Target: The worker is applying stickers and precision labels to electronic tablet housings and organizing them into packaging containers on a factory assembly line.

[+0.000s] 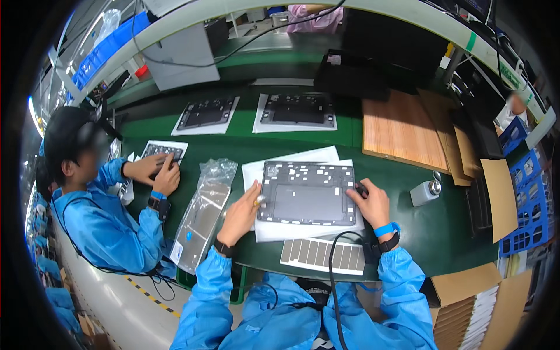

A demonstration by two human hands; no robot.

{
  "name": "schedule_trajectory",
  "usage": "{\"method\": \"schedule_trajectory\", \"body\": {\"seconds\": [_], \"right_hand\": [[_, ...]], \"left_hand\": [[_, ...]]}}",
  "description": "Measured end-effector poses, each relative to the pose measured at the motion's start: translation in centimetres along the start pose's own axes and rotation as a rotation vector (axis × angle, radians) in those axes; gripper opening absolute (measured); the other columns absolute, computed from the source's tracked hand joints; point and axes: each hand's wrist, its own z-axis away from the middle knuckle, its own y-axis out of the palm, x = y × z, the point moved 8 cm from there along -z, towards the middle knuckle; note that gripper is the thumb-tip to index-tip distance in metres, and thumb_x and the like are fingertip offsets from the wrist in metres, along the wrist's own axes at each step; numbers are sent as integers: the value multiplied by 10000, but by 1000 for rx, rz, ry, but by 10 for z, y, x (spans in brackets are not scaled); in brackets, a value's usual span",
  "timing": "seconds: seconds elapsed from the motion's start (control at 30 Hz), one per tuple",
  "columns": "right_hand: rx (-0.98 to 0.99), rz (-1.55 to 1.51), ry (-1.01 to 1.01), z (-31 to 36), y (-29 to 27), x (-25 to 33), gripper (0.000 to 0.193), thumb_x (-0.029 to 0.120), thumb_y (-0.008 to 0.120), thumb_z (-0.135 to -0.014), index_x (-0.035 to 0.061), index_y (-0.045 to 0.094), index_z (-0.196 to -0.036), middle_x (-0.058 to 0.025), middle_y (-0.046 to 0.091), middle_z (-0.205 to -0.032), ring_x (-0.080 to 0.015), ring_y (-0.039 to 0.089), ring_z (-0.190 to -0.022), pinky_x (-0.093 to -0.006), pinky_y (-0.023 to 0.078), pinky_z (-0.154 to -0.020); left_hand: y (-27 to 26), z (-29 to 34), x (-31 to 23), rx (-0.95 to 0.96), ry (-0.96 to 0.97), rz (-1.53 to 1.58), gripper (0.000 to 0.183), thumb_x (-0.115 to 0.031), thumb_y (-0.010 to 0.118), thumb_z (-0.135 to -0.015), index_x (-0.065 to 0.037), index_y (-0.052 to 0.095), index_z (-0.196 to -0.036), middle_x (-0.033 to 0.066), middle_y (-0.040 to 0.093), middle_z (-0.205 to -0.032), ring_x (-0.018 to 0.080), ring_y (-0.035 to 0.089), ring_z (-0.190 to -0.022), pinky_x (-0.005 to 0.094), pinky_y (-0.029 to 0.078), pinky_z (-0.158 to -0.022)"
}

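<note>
Dial centred on the dark grey rectangular panel dotted with small white pads (308, 201); 12 o'clock points away from the wearer. Panel rests on overlapping white sheets (265, 232) on the green bench surface (449, 233).

Left hand (238, 214) at 9 o'clock: fingertips at the panel's left edge, a small yellowish item by them; whether they pinch the edge, cannot tell. Right hand (374, 204) at 3 o'clock: thumb tip over the panel's right edge, fingers closed about a small black object (362, 190), mostly hidden.

Near 6 o'clock: a flat pale sheet bearing grey rectangles (315, 255), a black cable (331, 262) crossing it. Between 8 and 9: a clear plastic bag with flat greyish pieces (201, 219). At 3, beyond the right hand: a white bottle with a metallic top (424, 193). At 2: a wood-grain board (402, 128).

Two similar dark panels on white sheets, one at 12 (297, 109), one at 10 (205, 112). At 9: a co-worker in blue sleeves (111, 224), both hands at another dark panel (170, 150). At 4: an open cardboard box (466, 286).
</note>
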Motion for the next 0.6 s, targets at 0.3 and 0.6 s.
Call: {"method": "schedule_trajectory", "body": {"seconds": [0.3,0.6], "right_hand": [[226,-647,-81,77,-15,120,146,149,669,-909,43,734,-985,-31,562,-762,-86,490,-700,-244,390,-598],[363,-825,204,161,51,116,190,97,764,-828,-15,672,-951,-10,496,-861,-85,476,-748,-225,406,-665]], "left_hand": [[-11,42,-105,288,-439,1564,802,12,556,-893,-100,94,-1539,-24,425,-809,40,366,-597,199,305,-508],[46,97,-147,654,-274,1385,994,53,543,-851,-156,-148,-1536,72,472,-1072,123,501,-891,247,431,-780]]}}
